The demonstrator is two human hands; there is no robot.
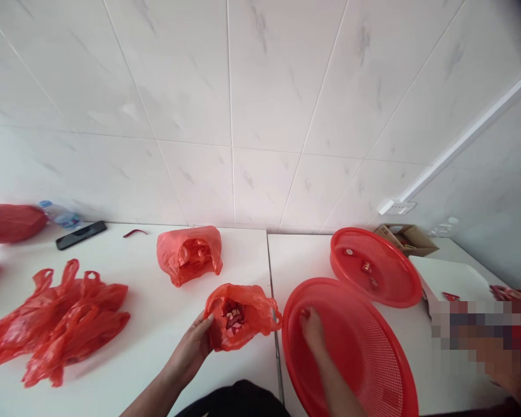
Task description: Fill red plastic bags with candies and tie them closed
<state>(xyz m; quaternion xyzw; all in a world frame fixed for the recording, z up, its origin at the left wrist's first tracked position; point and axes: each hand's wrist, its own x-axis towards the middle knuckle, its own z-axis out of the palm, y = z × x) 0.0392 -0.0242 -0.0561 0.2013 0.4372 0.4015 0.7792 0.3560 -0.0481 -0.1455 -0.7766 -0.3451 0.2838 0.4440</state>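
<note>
Head view, and just left of the large basket point(375, 347): left hand point(195, 341), fingers closed on the edge of an open red bag point(249, 324), wrapped packets point(233, 315) inside! Right hand point(313, 331) down in the large basket, near its left wall, fingers too indistinct to call gripping or loose. Beyond the large basket, a smaller basket point(393, 275); well left of the large basket, a bag heap point(72, 318) on the counter point(154, 324).

Nothing is reading clearly: pale marks are showing on the bagged red packets point(233, 315) and a label point(72, 220) on the far-left bottle point(59, 214), all illegible.
</note>
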